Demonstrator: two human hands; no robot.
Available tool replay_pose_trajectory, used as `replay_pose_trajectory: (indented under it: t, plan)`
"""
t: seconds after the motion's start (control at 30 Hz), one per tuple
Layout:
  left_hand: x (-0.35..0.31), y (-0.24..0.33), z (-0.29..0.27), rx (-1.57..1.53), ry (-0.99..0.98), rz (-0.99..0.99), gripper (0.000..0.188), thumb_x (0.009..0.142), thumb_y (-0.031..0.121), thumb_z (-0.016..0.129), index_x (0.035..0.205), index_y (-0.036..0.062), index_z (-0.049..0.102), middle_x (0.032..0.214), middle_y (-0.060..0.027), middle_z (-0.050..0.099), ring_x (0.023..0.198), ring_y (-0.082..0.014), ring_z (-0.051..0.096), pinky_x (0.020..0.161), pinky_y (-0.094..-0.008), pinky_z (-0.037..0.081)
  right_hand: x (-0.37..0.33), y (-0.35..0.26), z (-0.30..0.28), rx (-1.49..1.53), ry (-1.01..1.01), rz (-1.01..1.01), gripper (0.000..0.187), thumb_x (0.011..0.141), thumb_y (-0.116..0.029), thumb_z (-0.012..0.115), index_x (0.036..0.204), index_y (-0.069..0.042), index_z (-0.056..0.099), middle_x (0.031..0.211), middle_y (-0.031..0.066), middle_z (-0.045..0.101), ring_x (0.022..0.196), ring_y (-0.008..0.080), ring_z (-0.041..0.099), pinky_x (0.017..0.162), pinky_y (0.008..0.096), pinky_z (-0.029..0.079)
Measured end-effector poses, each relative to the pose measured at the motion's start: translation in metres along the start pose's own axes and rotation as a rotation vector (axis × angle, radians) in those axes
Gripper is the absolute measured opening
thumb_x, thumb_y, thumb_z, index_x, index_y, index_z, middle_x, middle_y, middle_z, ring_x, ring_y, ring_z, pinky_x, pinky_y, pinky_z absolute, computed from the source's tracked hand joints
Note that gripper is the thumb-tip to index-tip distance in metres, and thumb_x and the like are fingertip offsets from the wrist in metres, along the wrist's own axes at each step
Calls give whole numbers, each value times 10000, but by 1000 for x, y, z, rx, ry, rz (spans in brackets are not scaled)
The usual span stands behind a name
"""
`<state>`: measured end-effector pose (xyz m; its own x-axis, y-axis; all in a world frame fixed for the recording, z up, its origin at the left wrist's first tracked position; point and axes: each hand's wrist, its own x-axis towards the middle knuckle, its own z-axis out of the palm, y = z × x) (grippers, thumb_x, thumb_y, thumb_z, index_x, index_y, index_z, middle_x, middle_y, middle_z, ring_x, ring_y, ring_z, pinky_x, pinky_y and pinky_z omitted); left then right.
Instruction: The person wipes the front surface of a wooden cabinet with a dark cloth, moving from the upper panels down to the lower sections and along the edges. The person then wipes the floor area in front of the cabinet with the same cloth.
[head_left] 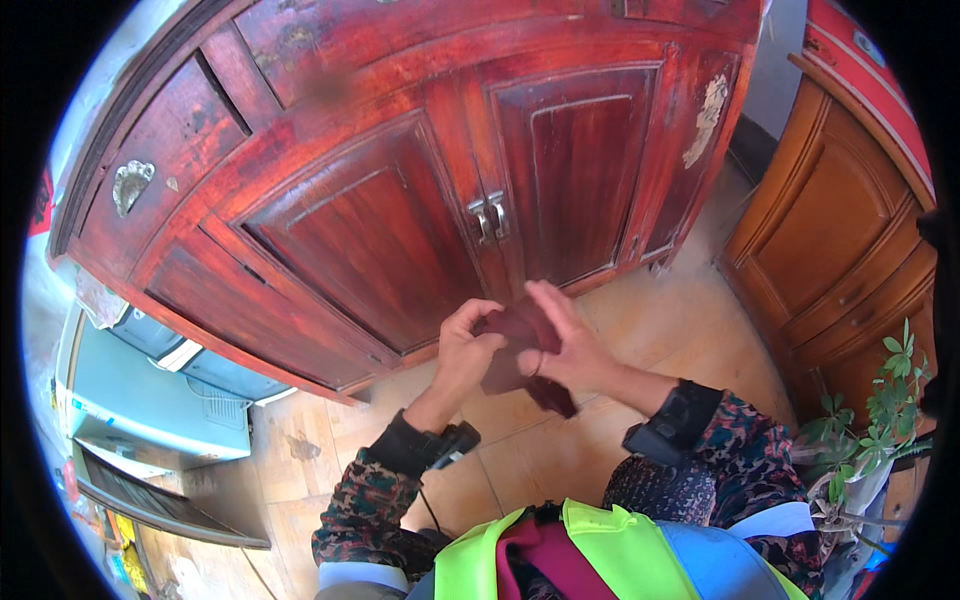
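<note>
A dark maroon cloth [509, 372] hangs folded between my two hands, in front of the red wooden cabinet [350, 235]. My left hand [464, 350] pinches its left side, the thumb and fingers curled in. On the other side my right hand [572, 352] grips the cloth, its index finger reaching up along the edge and its thumb below. A loose corner droops under the right hand. Just beyond the hands are the cabinet's two closed doors, with metal handles [488, 218] side by side where they meet.
To the right stands a brown wooden cabinet [825, 210], with a leafy potted plant [880, 405] nearer me. At the left are a pale blue appliance [150, 390] and a dark frame-like piece [170, 505] on the tiled floor [460, 485]. Paint is worn off the red cabinet's right side.
</note>
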<state>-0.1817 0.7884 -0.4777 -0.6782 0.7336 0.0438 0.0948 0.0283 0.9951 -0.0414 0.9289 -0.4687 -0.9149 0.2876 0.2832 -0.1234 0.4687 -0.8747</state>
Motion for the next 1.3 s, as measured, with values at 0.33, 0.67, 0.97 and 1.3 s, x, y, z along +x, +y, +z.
replay_pose_trajectory:
  t: [0.33,0.67,0.97,1.3]
  plan:
    - [-19,67,-3,-640,-232,152,895,716,141,642,1519,90,251,1520,-123,316,1421,-295,293,1094,-444,386,42,-31,-2,51,258,-151,1019,649,-293,877,1463,-11,335,1418,248,418,1342,382,413,1096,439,378]
    - [-1,51,-65,-305,332,129,510,910,110,632,1381,59,442,1400,-189,475,1206,-260,540,777,-332,561,184,-132,-68,-729,795,-883,720,612,-233,885,1257,-184,567,1353,130,453,1153,387,510,902,449,520]
    - [-2,43,-61,-192,287,109,441,913,63,615,1333,27,485,1277,-168,594,1085,-215,625,716,-272,550,140,-22,-36,-860,448,-711,614,639,-232,855,1204,-200,618,1148,84,564,1026,306,577,791,393,562]
    - [-28,57,-94,-101,384,187,440,916,39,637,1330,47,492,1229,-153,622,1021,-179,642,680,-249,533,103,-17,-64,-670,572,-511,669,653,-308,873,1243,-157,595,1243,132,547,1108,338,575,847,439,550]
